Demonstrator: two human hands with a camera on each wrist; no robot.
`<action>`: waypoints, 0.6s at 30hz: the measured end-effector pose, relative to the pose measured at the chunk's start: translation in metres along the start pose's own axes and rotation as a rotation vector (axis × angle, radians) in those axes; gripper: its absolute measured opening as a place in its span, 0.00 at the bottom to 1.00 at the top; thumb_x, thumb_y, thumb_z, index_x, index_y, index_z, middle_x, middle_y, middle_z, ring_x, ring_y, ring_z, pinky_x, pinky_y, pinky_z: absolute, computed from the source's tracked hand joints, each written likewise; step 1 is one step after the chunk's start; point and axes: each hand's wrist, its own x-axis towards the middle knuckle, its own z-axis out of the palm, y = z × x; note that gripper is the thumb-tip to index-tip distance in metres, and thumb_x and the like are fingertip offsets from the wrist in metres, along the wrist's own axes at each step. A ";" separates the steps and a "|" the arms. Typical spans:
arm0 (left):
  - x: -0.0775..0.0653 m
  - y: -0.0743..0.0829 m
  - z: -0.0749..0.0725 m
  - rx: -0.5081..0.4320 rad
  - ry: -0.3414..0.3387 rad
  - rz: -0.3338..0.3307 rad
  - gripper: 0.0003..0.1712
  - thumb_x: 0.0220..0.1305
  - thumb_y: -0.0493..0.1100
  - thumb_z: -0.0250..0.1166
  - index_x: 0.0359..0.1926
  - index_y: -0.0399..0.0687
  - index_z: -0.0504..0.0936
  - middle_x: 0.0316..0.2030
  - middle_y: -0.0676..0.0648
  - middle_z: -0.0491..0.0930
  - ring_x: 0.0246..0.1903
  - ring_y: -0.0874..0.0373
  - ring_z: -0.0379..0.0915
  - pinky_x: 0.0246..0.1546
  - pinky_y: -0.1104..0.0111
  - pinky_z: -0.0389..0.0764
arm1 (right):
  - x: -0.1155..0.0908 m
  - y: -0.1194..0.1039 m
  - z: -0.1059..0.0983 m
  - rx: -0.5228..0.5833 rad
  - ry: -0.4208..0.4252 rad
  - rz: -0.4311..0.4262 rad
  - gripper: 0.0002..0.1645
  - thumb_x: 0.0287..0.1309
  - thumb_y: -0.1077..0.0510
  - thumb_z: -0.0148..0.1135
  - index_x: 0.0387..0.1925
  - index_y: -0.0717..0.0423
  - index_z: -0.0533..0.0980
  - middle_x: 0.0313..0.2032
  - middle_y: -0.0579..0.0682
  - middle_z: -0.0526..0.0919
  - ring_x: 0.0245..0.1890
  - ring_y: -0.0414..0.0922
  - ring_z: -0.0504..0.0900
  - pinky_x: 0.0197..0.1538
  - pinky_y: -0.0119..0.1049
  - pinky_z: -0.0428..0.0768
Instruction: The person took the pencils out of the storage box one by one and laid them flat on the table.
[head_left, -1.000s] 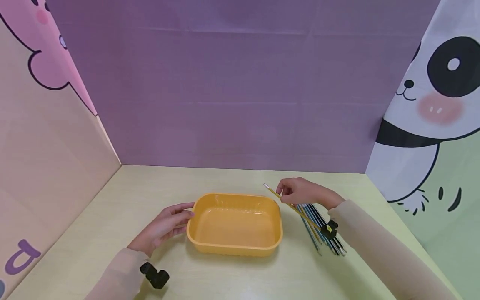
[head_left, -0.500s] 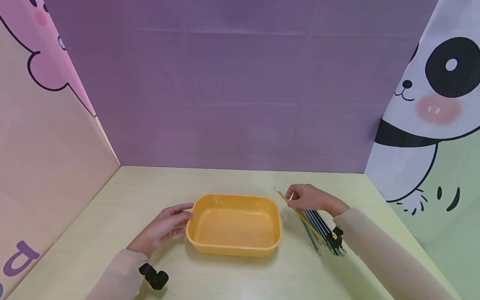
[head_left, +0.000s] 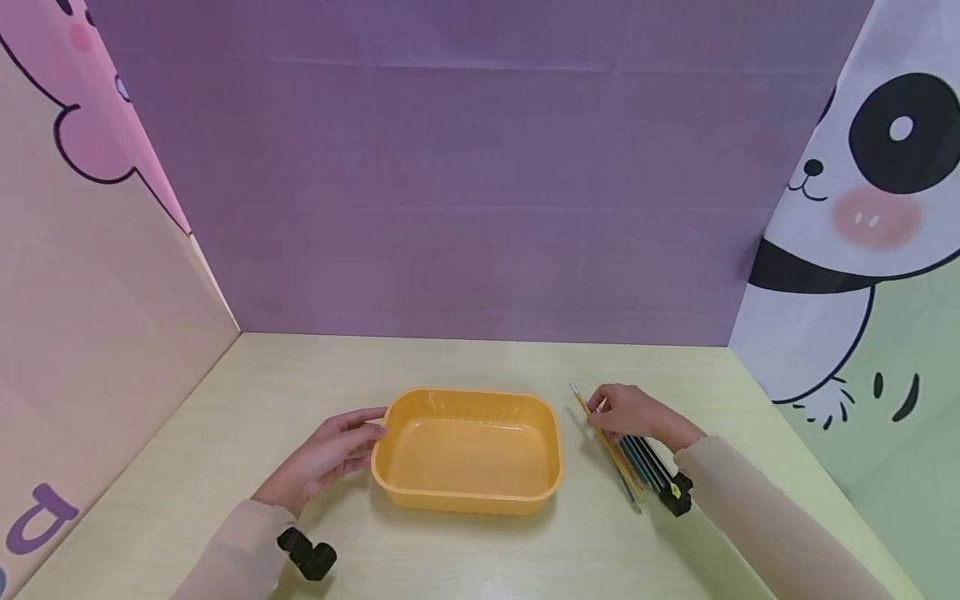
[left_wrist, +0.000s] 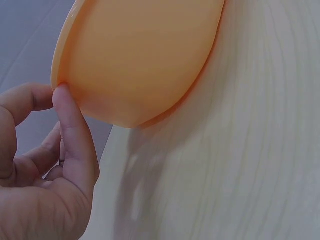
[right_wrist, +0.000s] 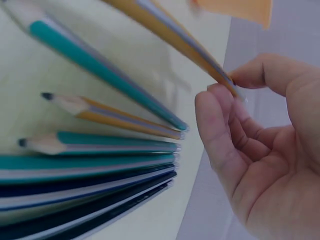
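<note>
A shallow yellow plastic tray [head_left: 465, 462] with rounded corners stands on the table. My left hand [head_left: 326, 454] pinches its left rim between thumb and forefinger, as the left wrist view confirms. To the tray's right, my right hand [head_left: 637, 415] pinches a yellow pencil [right_wrist: 175, 37] near its eraser end, and the pencil slants toward me. Under that hand and wrist lies a bundle of pencils [head_left: 642, 460], partly hidden in the head view. The right wrist view shows several side by side: a green pencil [right_wrist: 100, 70], a yellow one [right_wrist: 125, 120] and dark ones [right_wrist: 90, 205].
The pale wooden table [head_left: 337, 367] ends at a purple back wall [head_left: 480, 208]. A panda-printed panel [head_left: 892, 233] closes the right side, a pinkish panel [head_left: 112, 292] the left. Black wrist cameras [head_left: 307, 554] sit on both sleeves.
My right hand has moved right and toward me, carrying the yellow pencil away from the tray and down close to the other pencils. The left hand and tray stay put.
</note>
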 end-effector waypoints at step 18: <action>0.003 -0.001 -0.003 -0.001 0.011 -0.003 0.35 0.71 0.43 0.62 0.72 0.32 0.62 0.50 0.43 0.81 0.42 0.55 0.81 0.44 0.67 0.84 | -0.004 0.004 0.013 -0.010 0.045 0.113 0.10 0.60 0.61 0.65 0.39 0.64 0.75 0.23 0.53 0.80 0.21 0.43 0.80 0.29 0.36 0.85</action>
